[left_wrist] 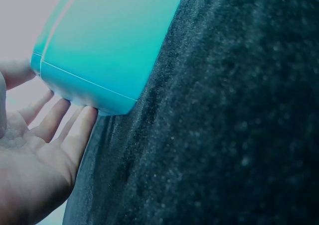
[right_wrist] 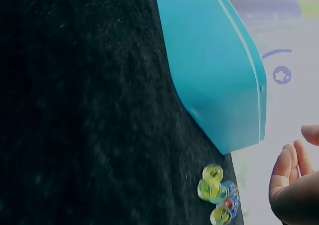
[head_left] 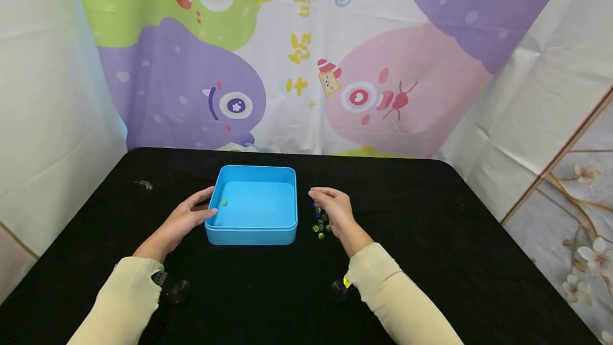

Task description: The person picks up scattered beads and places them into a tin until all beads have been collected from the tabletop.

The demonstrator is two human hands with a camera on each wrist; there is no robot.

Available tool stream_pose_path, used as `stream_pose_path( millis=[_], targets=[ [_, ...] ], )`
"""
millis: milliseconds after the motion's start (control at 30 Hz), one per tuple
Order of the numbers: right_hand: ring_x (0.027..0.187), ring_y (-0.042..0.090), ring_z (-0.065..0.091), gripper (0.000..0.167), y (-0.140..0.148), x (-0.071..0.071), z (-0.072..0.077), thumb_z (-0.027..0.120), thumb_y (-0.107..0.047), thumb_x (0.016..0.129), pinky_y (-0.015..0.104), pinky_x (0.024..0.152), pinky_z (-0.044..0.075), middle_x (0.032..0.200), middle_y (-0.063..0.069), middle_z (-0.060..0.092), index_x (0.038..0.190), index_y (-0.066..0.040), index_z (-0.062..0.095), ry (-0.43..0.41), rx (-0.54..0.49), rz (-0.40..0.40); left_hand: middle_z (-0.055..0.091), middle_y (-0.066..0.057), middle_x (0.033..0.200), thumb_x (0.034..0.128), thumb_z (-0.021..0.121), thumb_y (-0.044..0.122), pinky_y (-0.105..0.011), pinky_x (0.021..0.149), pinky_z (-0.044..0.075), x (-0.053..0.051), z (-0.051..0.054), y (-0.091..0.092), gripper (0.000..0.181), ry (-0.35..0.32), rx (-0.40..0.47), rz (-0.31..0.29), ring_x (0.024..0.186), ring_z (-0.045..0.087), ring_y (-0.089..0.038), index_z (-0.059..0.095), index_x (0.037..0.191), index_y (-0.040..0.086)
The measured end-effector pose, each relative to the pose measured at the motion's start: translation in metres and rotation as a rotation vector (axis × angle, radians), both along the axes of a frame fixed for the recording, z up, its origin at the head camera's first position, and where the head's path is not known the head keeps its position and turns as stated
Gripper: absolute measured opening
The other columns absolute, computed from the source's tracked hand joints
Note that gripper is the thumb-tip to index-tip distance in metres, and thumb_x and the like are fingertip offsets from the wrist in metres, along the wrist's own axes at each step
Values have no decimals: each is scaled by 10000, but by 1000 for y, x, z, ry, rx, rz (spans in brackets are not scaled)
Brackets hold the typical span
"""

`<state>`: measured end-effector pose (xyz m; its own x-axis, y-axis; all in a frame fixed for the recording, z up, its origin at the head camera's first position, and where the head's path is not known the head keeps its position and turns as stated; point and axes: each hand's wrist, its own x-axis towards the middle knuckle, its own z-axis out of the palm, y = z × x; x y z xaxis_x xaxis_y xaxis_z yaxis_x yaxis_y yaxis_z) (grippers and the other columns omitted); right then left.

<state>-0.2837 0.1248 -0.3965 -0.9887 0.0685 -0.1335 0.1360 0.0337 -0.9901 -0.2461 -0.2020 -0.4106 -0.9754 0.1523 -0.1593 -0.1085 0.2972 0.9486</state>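
Observation:
A light blue, square-walled open box (head_left: 251, 235) stands on the black cloth, one greenish glass marble (head_left: 224, 203) inside near its left wall. My left hand (head_left: 184, 221) holds the box by its left side, thumb over the rim. In the left wrist view its fingers (left_wrist: 82, 130) lie against the outer wall. Right of the box, several glass marbles (head_left: 321, 236), yellow-green and blue, lie in a loose cluster. My right hand (head_left: 336, 212) is raised over them, thumb and fingertips close together. No marble shows at its fingertips, but the views partly hide that spot.
Black cloth (head_left: 431, 260) covers the table on all sides of the box. Behind its far edge hangs a cartoon-print curtain (head_left: 297, 121). A small whitish mark (head_left: 143, 184) shows on the cloth at the far left.

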Motion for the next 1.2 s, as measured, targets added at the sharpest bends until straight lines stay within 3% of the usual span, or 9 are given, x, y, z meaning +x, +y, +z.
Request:
stream_pose_path(
  millis=[367,600,833,1000,1200],
  targets=[
    [1026,311,556,293,28,1,-10,662,-83,853,425,929,445,993,69,667,1083,95,624,30,-75,-15,147,-228,1498,954,524,238,-591,1031,250,0,-2,-1,688,3,1,-8,1315,236,-434,126,1501,112],
    [1025,279,556,316,43,5,-13,674,-102,845,379,923,451,1081,81,634,1114,56,624,-82,-1,7,150,-236,1498,951,528,248,-584,1039,241,-1,0,-1,698,-9,-2,-2,1325,222,-431,120,1502,112],
    [855,192,594,274,51,10,-18,696,-112,821,321,840,471,1071,75,630,1064,9,661,-164,107,47,146,-233,1500,953,523,243,-578,1041,245,-1,-1,0,691,-11,9,-3,1325,219,-433,122,1501,113],
    [838,158,599,236,54,11,-23,700,-116,824,294,808,482,1019,52,662,1032,-8,673,-184,141,97,146,-231,1500,954,522,244,-576,1042,244,-1,-1,0,691,-6,12,-4,1325,221,-430,122,1501,114],
    [857,169,600,246,55,10,-26,709,-53,798,355,863,470,1021,82,667,1029,24,670,-140,177,192,144,-227,1502,947,533,273,-588,1037,241,-1,0,-1,707,-9,1,-2,1322,223,-434,124,1502,118]
  ],
)
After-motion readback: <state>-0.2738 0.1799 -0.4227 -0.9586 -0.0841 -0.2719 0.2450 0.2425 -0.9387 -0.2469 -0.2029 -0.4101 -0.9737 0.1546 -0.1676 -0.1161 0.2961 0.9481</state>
